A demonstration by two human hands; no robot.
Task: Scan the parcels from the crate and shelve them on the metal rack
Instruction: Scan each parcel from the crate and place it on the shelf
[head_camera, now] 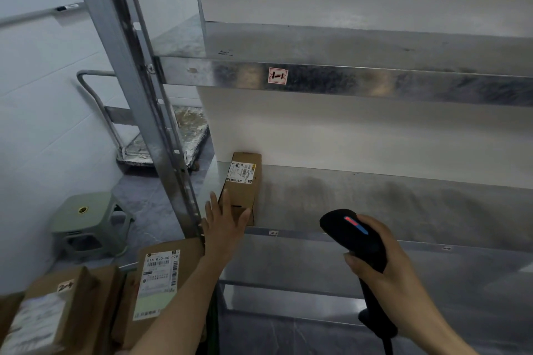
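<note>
Your left hand point(223, 222), fingers straight, rests flat against the near end of the cardboard parcel point(243, 181), which lies front-to-back at the left end of the rack shelf point(375, 196), while your right hand point(383, 262), off to its right, grips the barcode scanner point(354, 236).

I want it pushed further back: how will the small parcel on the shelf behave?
The parcel probably stays stiff: its cardboard edges look square. Lying flat on the smooth metal shelf, it should slide rather than tip. Its small size suggests it is light.
</note>
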